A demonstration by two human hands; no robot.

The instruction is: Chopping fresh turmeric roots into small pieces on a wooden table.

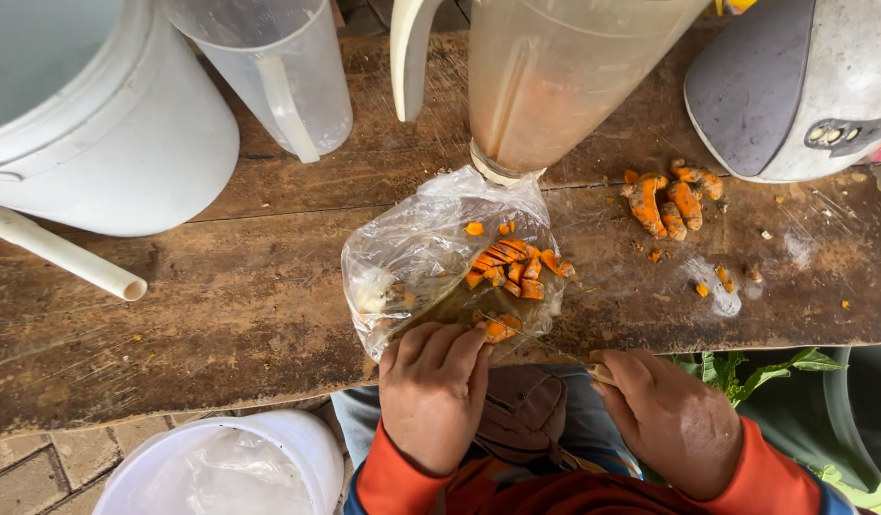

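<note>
Worn wooden surface carries cut orange root slices on a plastic bag beyond the left hand, its grip pressing one piece, while four whole roots wait uncut past the right hand, clenched on what may be a knife.

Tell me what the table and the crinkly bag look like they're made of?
The table looks like old bare wood: brown planks with grain lines, scratches and worn stains, no shine. The bag looks like thin clear plastic: you can see orange root pieces through it, and it wrinkles and glints. The left hand rests at the bag's edge.
</note>
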